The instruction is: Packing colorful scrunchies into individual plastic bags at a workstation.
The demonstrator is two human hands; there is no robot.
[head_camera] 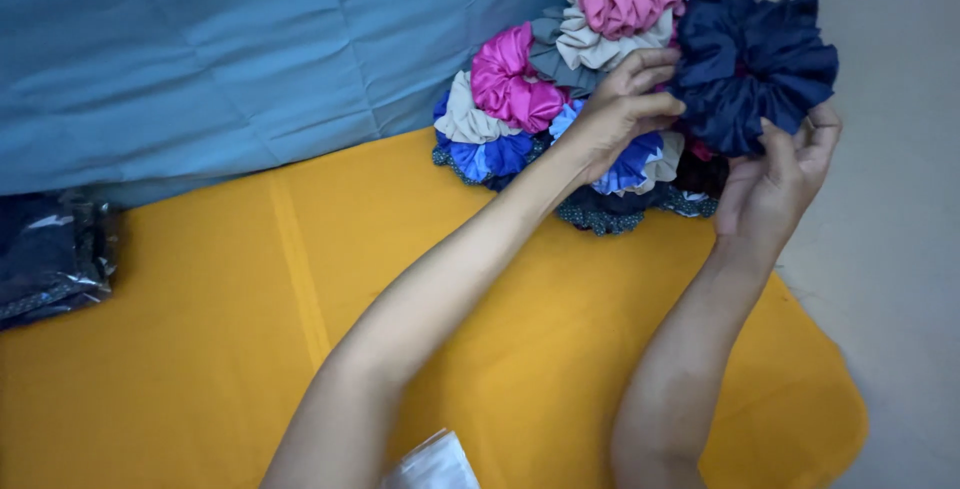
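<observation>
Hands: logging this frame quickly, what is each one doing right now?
Left hand: fingers curled, gripping the left edge of the navy scrunchie.
Right hand: fingers pinching the same scrunchie's lower right edge.

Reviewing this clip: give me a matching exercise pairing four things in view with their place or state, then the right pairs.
Things:
1. navy scrunchie
2. pile of scrunchies
3. clear-wrapped dark packet
4. yellow cloth

Places or states:
A. at the left edge, on the yellow cloth
B. spread flat under both forearms
C. held between the left hand and right hand
D. heaped at the far edge of the yellow cloth, beside the blue cloth

Pairs: 1-C, 2-D, 3-A, 4-B
</observation>
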